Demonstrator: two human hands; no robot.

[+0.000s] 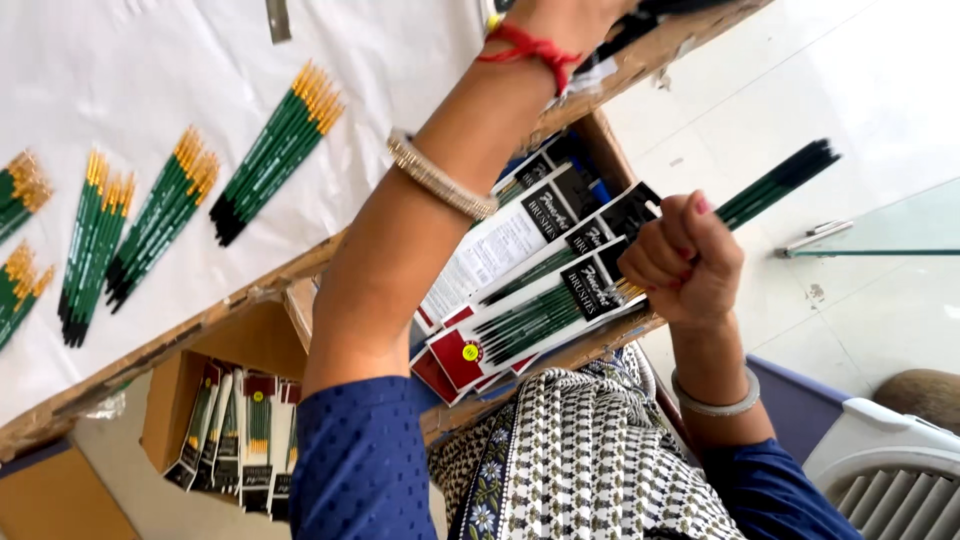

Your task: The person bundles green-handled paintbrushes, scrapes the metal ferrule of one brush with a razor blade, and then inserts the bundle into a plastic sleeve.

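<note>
So here's where I'm at: my right hand point(685, 262) is a closed fist, and that grip is clenched around a bundle of green paintbrushes point(775, 185). I've got them near the bristle end. The gold ferrules poke out just below the fist, and the long green handles with dark tips stick out up and away from it.

My left hand point(570, 15) is mostly cut off by the top edge of the view, so I can't tell if it's open or closed. All I really see is the forearm with a red thread point(530, 47) and a bangle point(440, 180) reaching across the tabletop point(130, 90).

Handling-wise, I'd guess these are light, stiff little sticks with slick painted handles, so a loose bundle probably fans out or slides if the squeeze goes slack. Grabbing near the ferrules seems right, keeping off the bristles.

Just beside the fist, toward my lap, is a stack of flat brush packets point(530, 290). More brush bundles point(275, 150) lie well apart from the grip on the white tabletop, and a cardboard box point(175, 400) of packets sits below.
</note>
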